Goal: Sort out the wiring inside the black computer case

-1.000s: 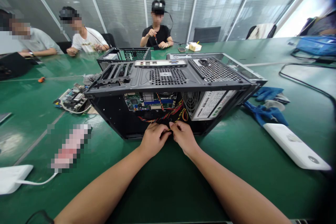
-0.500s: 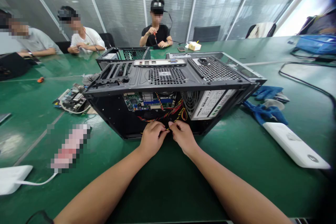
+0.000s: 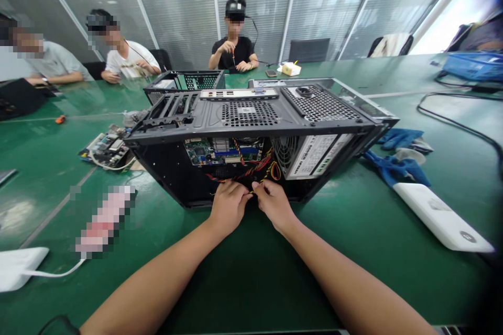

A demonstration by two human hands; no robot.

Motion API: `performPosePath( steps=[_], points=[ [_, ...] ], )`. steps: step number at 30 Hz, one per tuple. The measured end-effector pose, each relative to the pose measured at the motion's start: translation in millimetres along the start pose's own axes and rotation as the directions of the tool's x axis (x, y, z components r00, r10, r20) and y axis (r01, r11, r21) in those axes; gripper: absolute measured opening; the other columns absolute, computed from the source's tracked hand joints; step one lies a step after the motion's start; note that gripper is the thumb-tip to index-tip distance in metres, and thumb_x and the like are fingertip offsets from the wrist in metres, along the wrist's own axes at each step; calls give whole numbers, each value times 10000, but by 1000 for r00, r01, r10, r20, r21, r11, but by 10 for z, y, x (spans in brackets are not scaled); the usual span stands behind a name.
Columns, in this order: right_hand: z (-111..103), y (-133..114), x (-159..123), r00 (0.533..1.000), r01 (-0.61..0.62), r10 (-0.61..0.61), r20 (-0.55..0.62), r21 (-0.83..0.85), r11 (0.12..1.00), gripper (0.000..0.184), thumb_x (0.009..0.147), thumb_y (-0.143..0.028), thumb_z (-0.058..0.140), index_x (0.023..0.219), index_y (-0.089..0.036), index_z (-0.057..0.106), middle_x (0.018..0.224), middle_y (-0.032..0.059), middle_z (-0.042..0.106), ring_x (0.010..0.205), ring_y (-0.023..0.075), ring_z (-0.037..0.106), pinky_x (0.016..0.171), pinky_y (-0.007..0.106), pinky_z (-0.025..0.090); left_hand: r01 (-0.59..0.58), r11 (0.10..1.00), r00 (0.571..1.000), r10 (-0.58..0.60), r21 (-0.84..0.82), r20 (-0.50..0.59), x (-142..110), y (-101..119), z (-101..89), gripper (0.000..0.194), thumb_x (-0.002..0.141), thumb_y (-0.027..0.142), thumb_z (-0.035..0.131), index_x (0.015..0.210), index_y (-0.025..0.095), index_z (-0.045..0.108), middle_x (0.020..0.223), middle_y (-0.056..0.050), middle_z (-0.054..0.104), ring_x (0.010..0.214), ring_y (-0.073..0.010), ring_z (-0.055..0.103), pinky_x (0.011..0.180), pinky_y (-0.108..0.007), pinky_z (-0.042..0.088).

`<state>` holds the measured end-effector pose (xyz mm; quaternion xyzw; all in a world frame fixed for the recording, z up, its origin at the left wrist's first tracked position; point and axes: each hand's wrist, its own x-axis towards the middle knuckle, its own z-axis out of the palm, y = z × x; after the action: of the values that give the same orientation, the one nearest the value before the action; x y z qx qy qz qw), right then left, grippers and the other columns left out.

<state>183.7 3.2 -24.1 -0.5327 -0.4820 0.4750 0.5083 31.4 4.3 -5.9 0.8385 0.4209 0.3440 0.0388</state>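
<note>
A black computer case (image 3: 204,115) lies in front of me with its open side facing me. Inside it are a motherboard (image 3: 223,153), a power supply (image 3: 314,157) with a label, and red, yellow and black wires (image 3: 251,171). At the case's lower front edge, my left hand (image 3: 230,207) pinches a yellow-and-black cable (image 3: 271,171). Close beside it, my right hand (image 3: 275,204) grips the same cable between thumb and forefinger. The fingertips nearly meet, and the bit of cable between them is small.
Left of the case lie a loose circuit board (image 3: 108,146) and a white power bank (image 3: 19,267) cabled to a blurred pink device (image 3: 106,220). Blue gloves (image 3: 401,162) and another white power bank (image 3: 444,217) lie right. A second case (image 3: 184,79) stands behind; several people sit across the table.
My left hand has shifted very slightly while keeping its pinch on the cable; my right hand is nearly still. Across the table, the co-worker in white has moved their hands apart.
</note>
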Motion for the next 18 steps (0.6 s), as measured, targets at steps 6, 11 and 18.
performPosePath(
  steps=[6,11,18],
  points=[
    [-7,-24,2,1000,8,-8,-15,-17,1000,480,787,-642,610,607,-234,434,461,-62,377,434,107,342,421,260,264,-8,1000,1000,8,-7,-8,-1,-11,-11,179,952,254,575,797,192,639,806,-43,704,814,-214,622,768,-372,455],
    [-2,-15,5,999,29,-30,-26,-24,999,490,780,-656,603,604,-235,423,457,-69,365,436,103,333,424,255,256,-20,999,1000,19,-26,-24,-15,-39,-6,173,940,279,604,808,188,670,837,-43,708,823,-204,595,790,-364,469],
    [0,-12,0,999,36,-37,-26,-38,999,476,787,-646,598,614,-237,427,461,-70,357,434,106,329,427,261,247,-11,999,999,12,32,-36,-21,-32,-11,173,926,289,625,801,202,706,781,-37,640,779,-191,543,737,-330,462]
  ],
)
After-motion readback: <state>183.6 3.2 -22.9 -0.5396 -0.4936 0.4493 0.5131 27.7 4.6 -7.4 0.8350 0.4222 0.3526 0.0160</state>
